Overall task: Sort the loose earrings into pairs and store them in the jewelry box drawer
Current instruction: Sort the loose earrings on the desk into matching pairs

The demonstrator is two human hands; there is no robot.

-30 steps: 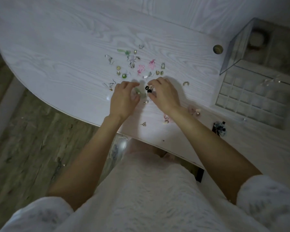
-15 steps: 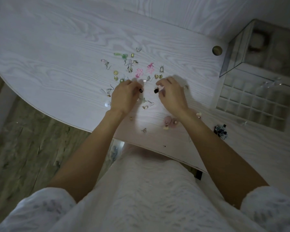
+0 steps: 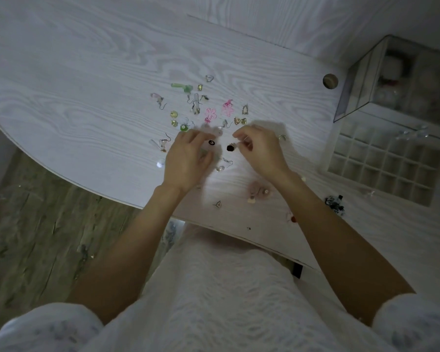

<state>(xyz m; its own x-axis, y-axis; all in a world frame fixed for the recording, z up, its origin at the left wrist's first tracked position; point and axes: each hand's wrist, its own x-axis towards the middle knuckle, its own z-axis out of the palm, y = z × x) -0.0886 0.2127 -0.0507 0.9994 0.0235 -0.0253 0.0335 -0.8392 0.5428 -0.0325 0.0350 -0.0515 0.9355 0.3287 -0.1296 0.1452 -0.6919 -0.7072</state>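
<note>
Both my hands are over the white wood-grain worktop (image 3: 92,80), amid the scattered loose earrings (image 3: 210,115). My left hand (image 3: 186,161) pinches a small black round earring with a pale mark (image 3: 211,142) at its fingertips. My right hand (image 3: 261,151) pinches the hook of a second small black round earring (image 3: 230,148), which hangs just beside the first, apart from it. 2 pink flower-outline earrings (image 3: 227,107) lie beyond my fingers. The open white compartmented jewelry box drawer (image 3: 381,163) sits well to my right, under the clear-lidded jewelry box (image 3: 401,80).
</note>
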